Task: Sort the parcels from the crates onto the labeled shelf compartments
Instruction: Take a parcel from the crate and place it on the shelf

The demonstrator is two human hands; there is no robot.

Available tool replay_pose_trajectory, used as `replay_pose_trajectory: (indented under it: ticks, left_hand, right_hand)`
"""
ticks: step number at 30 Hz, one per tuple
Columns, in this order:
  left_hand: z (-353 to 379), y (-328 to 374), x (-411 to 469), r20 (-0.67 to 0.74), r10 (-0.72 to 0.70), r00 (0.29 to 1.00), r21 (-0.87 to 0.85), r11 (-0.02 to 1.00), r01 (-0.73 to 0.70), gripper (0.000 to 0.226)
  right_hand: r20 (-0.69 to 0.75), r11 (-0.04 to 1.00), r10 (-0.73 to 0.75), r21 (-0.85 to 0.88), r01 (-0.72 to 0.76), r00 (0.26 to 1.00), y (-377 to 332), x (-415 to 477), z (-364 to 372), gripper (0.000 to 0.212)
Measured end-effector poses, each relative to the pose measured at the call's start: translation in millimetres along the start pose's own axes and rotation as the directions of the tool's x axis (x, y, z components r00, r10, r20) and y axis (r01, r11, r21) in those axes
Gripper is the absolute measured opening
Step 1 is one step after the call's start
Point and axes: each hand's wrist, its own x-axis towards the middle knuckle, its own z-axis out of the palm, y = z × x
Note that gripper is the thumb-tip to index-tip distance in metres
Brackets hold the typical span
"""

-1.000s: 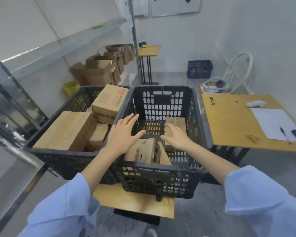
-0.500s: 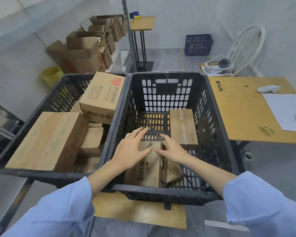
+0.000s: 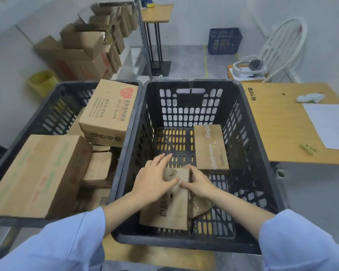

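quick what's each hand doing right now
Left hand: open, fingers flat on the parcel.
Right hand: grips the same parcel's edge.

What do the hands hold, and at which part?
The left hand rests flat on the parcel, at its far end; the right hand grips its right edge there.

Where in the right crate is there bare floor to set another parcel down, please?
The open grid floor in the right crate is free at its far left, bordered by the far wall, the left wall, the long box and the parcel under the left hand and right hand. Floor along the right wall is bare too. The left crate is crowded.
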Motion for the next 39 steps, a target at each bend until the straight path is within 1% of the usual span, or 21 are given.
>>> replay_pose_trajectory:
  ticks: [2,5,9,12,16,18,21,24,27,30,33,35,39]
  left_hand:
    - [1,-1,2,0.031,-0.049,0.998,-0.006,0.999,0.049,0.080]
    - [0,-1,9,0.057,-0.140,0.989,0.001,0.990,0.140,0.084]
    - [6,-2,16,0.171,-0.239,0.956,-0.122,0.958,0.261,0.089]
    - [10,0,20,0.246,-0.268,0.932,-0.196,0.927,0.318,0.090]
    - [10,3,28,0.296,-0.296,0.908,-0.284,0.881,0.380,0.089]
    - [11,4,31,0.305,-0.296,0.905,-0.309,0.868,0.388,0.088]
    - [14,7,31,0.287,-0.297,0.911,-0.330,0.862,0.385,0.086]
    - [13,8,33,0.251,-0.290,0.924,-0.348,0.863,0.365,0.086]
    - [5,9,34,0.165,-0.257,0.952,-0.389,0.871,0.302,0.083]
    - [-9,11,35,0.070,-0.209,0.975,-0.432,0.875,0.219,0.080]
    - [-28,20,35,-0.007,-0.164,0.986,-0.463,0.875,0.143,0.085]
    - [-45,27,35,-0.040,-0.164,0.986,-0.515,0.848,0.121,0.090]
    - [-78,39,35,-0.106,-0.166,0.980,-0.602,0.795,0.070,0.091]
  right_hand:
    - [0.005,0.999,0.016,0.039,-0.016,1.000,1,0,-8,0.056]
    - [0.014,0.991,0.085,0.098,-0.086,0.996,4,2,-20,0.051]
    - [0.012,0.975,0.181,0.131,-0.181,0.983,7,6,-30,0.052]
    - [-0.010,0.972,0.198,0.131,-0.195,0.980,6,7,-35,0.054]
    - [-0.043,0.971,0.207,0.133,-0.200,0.977,7,7,-39,0.065]
    - [-0.046,0.967,0.222,0.137,-0.214,0.974,6,5,-40,0.068]
    - [-0.027,0.960,0.246,0.145,-0.239,0.969,3,2,-41,0.061]
    - [-0.041,0.957,0.241,0.177,-0.230,0.970,-1,0,-43,0.057]
    - [-0.083,0.949,0.212,0.253,-0.185,0.974,-10,-3,-51,0.063]
    - [-0.154,0.944,0.152,0.315,-0.097,0.976,-22,-7,-63,0.073]
    - [-0.243,0.947,0.080,0.322,0.003,0.967,-36,-16,-74,0.081]
    - [-0.283,0.942,0.019,0.326,0.077,0.959,-48,-25,-83,0.081]
    - [-0.358,0.905,-0.090,0.361,0.226,0.929,-69,-42,-99,0.070]
